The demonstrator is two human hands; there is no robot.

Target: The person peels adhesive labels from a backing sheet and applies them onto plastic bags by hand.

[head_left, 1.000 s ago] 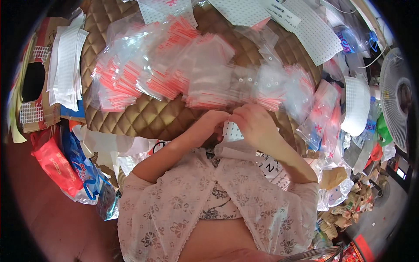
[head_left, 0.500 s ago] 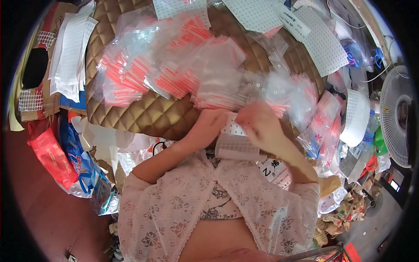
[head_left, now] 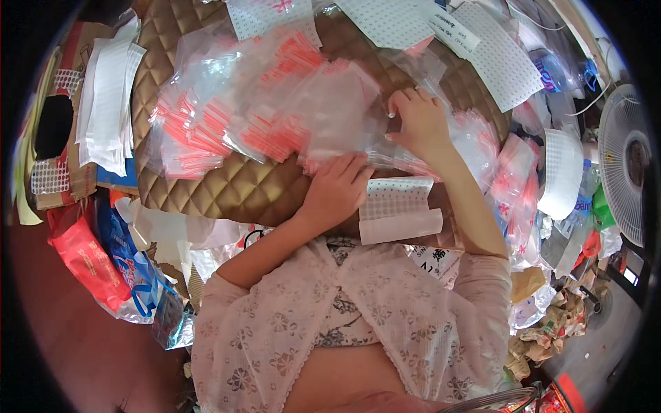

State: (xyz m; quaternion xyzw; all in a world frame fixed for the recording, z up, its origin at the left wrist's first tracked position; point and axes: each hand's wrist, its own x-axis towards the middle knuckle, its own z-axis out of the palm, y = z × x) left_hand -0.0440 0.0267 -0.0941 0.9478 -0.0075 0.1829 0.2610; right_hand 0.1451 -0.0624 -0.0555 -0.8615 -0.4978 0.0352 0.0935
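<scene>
A heap of small clear zip bags with red strips [head_left: 261, 117] covers a brown quilted cushion [head_left: 227, 193]. My right hand [head_left: 420, 124] lies on the right end of the heap, palm down and fingers apart on a clear bag [head_left: 372, 148]. My left hand [head_left: 337, 189] rests at the cushion's near edge with its fingers curled. They touch the bags and the left edge of a white dotted sheet [head_left: 396, 196]. A plain white strip [head_left: 401, 226] lies just under that sheet. What the left fingers hold is hidden.
More dotted sheets [head_left: 502, 62] lie at the far right and stacked white sheets [head_left: 107, 103] on a cardboard box at the left. Red and blue plastic bags [head_left: 103, 261] sit at the lower left. A fan [head_left: 626, 165] and bagged clutter [head_left: 551, 206] crowd the right.
My right hand has left the dotted sheet and reached forward and right onto the bag heap. My left hand has stayed near the cushion's front edge.
</scene>
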